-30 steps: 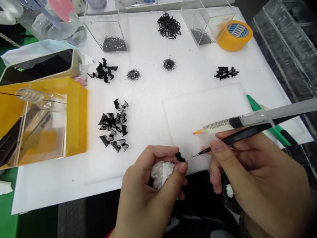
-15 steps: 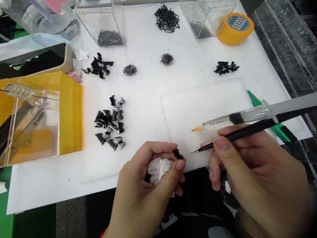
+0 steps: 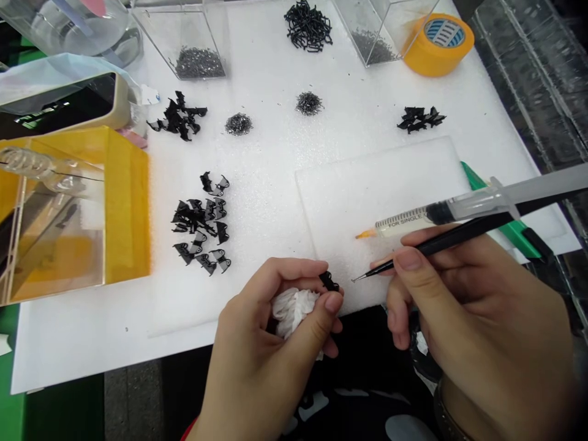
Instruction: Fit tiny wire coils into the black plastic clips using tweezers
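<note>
My left hand (image 3: 275, 343) pinches a small black part (image 3: 329, 281) between thumb and forefinger, with a crumpled white tissue (image 3: 294, 311) tucked in the palm. In my right hand (image 3: 463, 306) are black tweezers (image 3: 441, 242), their fine tip just right of the black part and apart from it. A tiny bit seems to sit at that tip. The same hand holds a syringe (image 3: 408, 220) with an orange nozzle, lying above the tweezers. Black clips (image 3: 197, 217) lie grouped on the white foam left of my hands.
Beyond my hands are small metal piles (image 3: 309, 103), black parts (image 3: 307, 26), clear boxes (image 3: 199, 61) and orange tape (image 3: 438, 46). At left are a yellow-edged box (image 3: 128, 208) and a phone (image 3: 59, 101). A green-handled tool (image 3: 521, 239) lies at right, behind the syringe.
The view has shifted slightly, so the table items appear a little higher and further left. Both hands keep their grips, and the tweezer tip stays beside the black part.
</note>
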`<state>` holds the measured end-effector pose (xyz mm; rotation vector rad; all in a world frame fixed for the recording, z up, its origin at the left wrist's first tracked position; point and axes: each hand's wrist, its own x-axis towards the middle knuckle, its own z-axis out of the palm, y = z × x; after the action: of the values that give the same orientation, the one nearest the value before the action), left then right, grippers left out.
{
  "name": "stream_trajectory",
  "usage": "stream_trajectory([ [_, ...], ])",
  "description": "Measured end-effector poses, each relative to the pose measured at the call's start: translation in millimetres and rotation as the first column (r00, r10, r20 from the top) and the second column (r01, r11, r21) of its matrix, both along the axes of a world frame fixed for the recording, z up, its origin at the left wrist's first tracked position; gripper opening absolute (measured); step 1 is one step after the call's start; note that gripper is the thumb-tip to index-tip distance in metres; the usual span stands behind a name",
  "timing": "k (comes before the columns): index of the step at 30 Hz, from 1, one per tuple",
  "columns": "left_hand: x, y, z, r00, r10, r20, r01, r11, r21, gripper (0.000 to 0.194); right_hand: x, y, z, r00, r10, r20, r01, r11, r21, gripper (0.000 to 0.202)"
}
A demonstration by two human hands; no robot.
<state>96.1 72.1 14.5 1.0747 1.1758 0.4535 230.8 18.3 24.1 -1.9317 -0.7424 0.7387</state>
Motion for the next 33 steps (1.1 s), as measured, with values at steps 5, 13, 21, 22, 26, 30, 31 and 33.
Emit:
stream_trajectory([
  [5,1,1,2.5,1.000,0.024,-0.001,-0.024,1.000,-0.019,0.017,-3,-4,-3.8,0.986,-0.032,-0.166,0.050,0.993,0.106,0.012],
  [13,0,2,3.2,0.998,-0.008,0.061,0.011,0.999,-0.045,0.019,-20,-2,-5.7,0.991,-0.046,-0.126,0.076,0.966,0.246,0.004],
  [21,3,3,4.8,1.000,0.025,0.017,-0.024,0.999,-0.033,0.023,-12,-5,-5.5,1.000,0.021,-0.020,-0.019,0.994,0.106,0.006],
  [22,2,3,4.4,1.000,0.013,0.029,-0.012,0.999,-0.036,0.023,-12,-6,-5.2,1.000,0.022,-0.016,-0.020,0.994,0.109,0.006],
  [26,3,2,5.2,0.999,0.049,0.011,-0.049,0.999,-0.015,0.021,-12,-6,-4.0,0.999,0.032,-0.007,-0.031,0.995,0.098,0.006],
  [30,5,1,6.9,0.998,0.057,-0.007,-0.057,0.998,0.001,0.019,-11,-6,-3.2,0.998,0.041,0.040,-0.044,0.996,0.078,0.005],
  [31,5,1,6.5,0.999,0.053,-0.010,-0.053,0.999,0.005,0.019,-11,-5,-3.3,0.998,0.038,0.043,-0.041,0.997,0.073,0.004],
  [33,4,2,4.5,0.999,0.033,-0.015,-0.032,0.999,0.017,0.020,-12,-5,-4.2,0.998,0.041,0.044,-0.045,0.994,0.097,0.005],
])
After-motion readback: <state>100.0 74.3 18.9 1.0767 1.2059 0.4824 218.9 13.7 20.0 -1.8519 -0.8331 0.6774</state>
